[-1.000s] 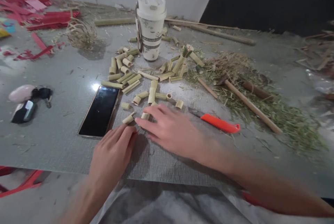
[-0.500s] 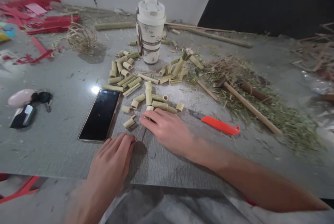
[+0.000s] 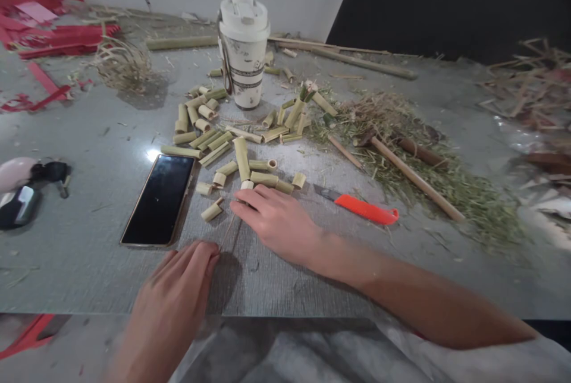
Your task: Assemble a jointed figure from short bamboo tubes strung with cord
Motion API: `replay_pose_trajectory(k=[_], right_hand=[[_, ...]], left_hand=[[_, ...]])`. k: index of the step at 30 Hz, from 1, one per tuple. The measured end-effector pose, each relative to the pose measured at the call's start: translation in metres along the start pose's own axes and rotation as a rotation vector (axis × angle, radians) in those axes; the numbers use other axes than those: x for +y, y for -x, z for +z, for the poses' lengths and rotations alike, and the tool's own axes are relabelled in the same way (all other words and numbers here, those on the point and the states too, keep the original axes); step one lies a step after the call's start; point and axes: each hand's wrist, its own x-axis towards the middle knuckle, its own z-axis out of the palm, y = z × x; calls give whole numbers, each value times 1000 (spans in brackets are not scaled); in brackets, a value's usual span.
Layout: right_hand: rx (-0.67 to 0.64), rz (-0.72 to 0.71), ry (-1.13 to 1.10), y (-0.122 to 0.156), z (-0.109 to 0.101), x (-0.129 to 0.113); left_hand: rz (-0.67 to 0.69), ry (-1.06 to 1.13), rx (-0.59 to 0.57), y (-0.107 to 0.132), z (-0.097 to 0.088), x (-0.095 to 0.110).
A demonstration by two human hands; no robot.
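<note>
My left grip (image 3: 178, 279) pinches a thin strand (image 3: 229, 230); my right grip (image 3: 283, 222) bends over a bamboo piece (image 3: 247, 184) on the table (image 3: 285, 285), how firmly I can't tell. My left has drawn back from the phone (image 3: 158, 200).

No readable text (cup (image 3: 244, 57) print too small).

A thin strand (image 3: 229, 230) runs between the left hand (image 3: 178, 282), its fingers curled, and the right hand (image 3: 280, 220), whose fingers reach the nearest cut stem pieces (image 3: 264, 178) on the grey worktop (image 3: 285, 288). A black-screened phone (image 3: 156, 200) lies to their left, an orange-handled knife (image 3: 366, 209) to the right; a lidded cup (image 3: 245, 56) stands upright among those farther back.
</note>
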Motion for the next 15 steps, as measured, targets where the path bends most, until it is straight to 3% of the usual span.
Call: replay_pose_trajectory(k=[6, 10, 15], right_hand=[[-7, 14, -3, -2, 0, -4], [34, 45, 7, 3, -22, 0], [127, 321, 71, 32, -54, 37]], left_hand=[[-24, -5, 12, 0, 0, 0], [-71, -29, 5, 0, 2, -5], [-67, -83, 20, -11, -13, -8]])
